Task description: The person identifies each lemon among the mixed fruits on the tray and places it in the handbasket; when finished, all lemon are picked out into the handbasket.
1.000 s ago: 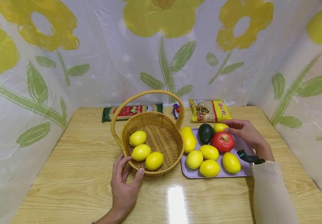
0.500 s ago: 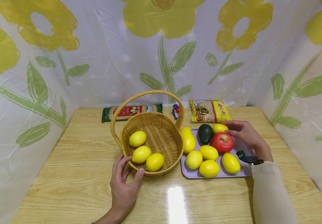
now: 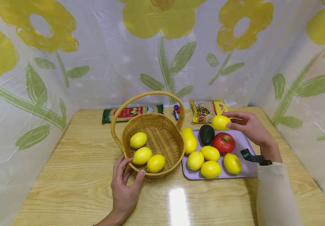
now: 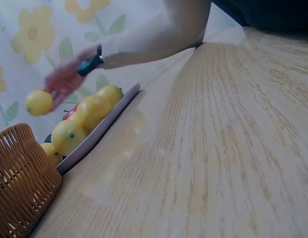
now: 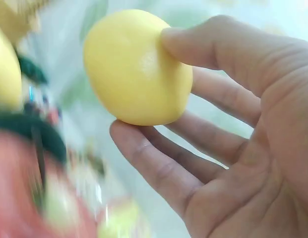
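With our right hand [image 3: 251,129] pinching the lemon [image 3: 220,122], we should clear the red fruit [image 3: 224,144], spread left hand [image 3: 125,188] steadying the basket's near rim [image 3: 162,174].

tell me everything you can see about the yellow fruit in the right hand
The yellow fruit is smooth, rounded and lemon-like, with a soft sheen. The right hand pinches it between thumb and fingers, off the purple tray, above its far edge. In the head view it hides part of the food bag behind it. Real or imitation: unclear.
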The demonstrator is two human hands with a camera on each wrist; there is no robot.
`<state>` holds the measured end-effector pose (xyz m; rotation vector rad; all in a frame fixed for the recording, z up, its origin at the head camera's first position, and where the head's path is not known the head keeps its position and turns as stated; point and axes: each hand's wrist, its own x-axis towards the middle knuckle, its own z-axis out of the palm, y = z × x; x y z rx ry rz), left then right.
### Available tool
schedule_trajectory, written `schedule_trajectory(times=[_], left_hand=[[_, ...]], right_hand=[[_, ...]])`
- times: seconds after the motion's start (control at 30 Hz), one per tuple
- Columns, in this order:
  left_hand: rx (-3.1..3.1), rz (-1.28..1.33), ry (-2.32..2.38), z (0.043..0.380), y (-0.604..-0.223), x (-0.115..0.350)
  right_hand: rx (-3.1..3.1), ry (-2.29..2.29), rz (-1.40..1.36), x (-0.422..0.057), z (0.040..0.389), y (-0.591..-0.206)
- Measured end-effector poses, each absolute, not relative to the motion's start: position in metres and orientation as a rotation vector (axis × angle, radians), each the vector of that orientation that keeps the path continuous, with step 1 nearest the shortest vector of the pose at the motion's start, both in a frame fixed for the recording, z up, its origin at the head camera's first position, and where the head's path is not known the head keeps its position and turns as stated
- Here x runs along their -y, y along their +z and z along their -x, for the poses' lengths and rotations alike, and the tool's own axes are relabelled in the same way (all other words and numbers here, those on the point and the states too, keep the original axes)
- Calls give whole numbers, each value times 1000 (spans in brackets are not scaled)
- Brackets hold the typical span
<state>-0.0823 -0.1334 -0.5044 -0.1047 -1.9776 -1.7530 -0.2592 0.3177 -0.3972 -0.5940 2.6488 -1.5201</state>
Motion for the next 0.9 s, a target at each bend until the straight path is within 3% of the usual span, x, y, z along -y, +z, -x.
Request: schedule_trajectory(times=[0.2,0.57,0.73,0.9], left_hand=[[1955,125,-1753,83,-505,134],[1966,102,-1755,81,-508,135],[1975,96,-1747,81,-506,136],[1962,126,-1761,83,-506,135]], right_hand=[[-2378,-1455,947,-249,240,-374],[-2322,-1100,1320,-128,203,-401],[-2366,-1063,1409,-102,190,-409],[-2338,-1152,1390,-109,184,-408]])
